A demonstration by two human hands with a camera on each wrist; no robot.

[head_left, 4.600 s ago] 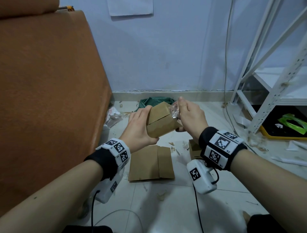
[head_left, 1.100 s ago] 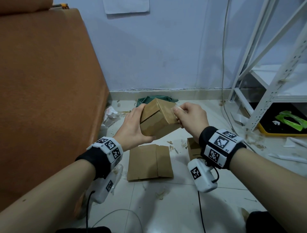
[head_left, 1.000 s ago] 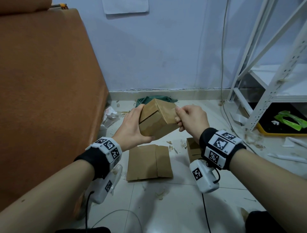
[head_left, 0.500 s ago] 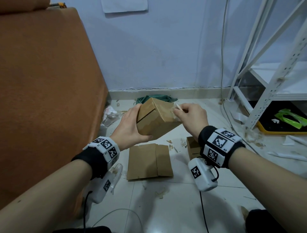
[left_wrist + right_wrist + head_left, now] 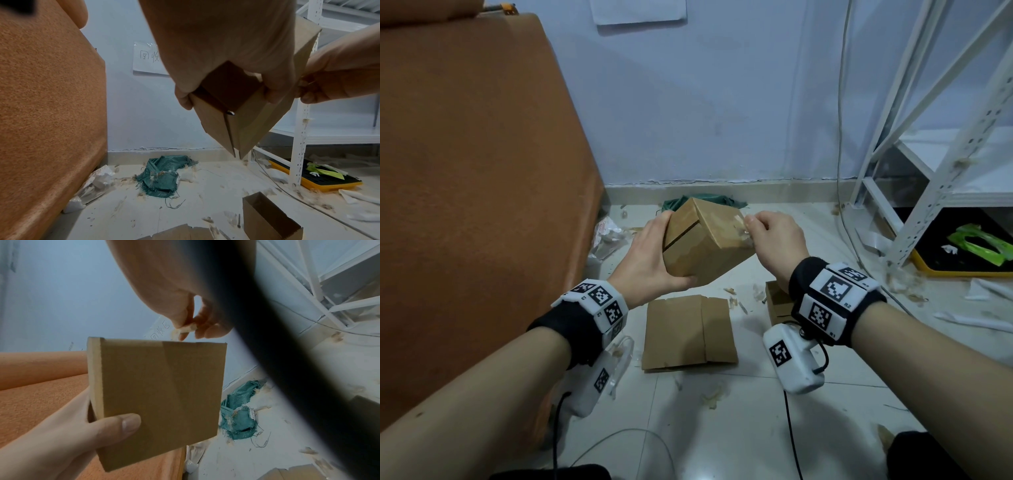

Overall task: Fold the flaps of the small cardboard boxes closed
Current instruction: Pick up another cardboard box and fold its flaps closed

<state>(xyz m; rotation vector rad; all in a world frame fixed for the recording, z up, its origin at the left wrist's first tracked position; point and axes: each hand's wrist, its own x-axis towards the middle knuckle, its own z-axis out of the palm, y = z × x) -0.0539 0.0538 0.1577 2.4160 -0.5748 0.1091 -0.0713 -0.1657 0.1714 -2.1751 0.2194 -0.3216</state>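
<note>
A small brown cardboard box (image 5: 705,243) is held tilted in the air above the floor, its flaps folded in with a slit between them. My left hand (image 5: 650,257) grips it from the left, thumb under the near side (image 5: 115,426). My right hand (image 5: 751,228) is at the box's upper right edge and pinches a small whitish scrap of tape (image 5: 185,328) between thumb and fingertips. In the left wrist view the box (image 5: 236,126) points down, with the seam between its flaps showing.
On the tiled floor below lie a flattened cardboard box (image 5: 688,332) and a small open box (image 5: 267,217). A green bag (image 5: 705,200) lies by the wall. An orange padded slab (image 5: 476,171) stands to the left. A white metal rack (image 5: 945,137) and a yellow tray (image 5: 962,270) are to the right.
My left hand has turned the box a little and lifted its far end. My right hand has moved from the box's right face up to its upper edge, pulling at the tape scrap.
</note>
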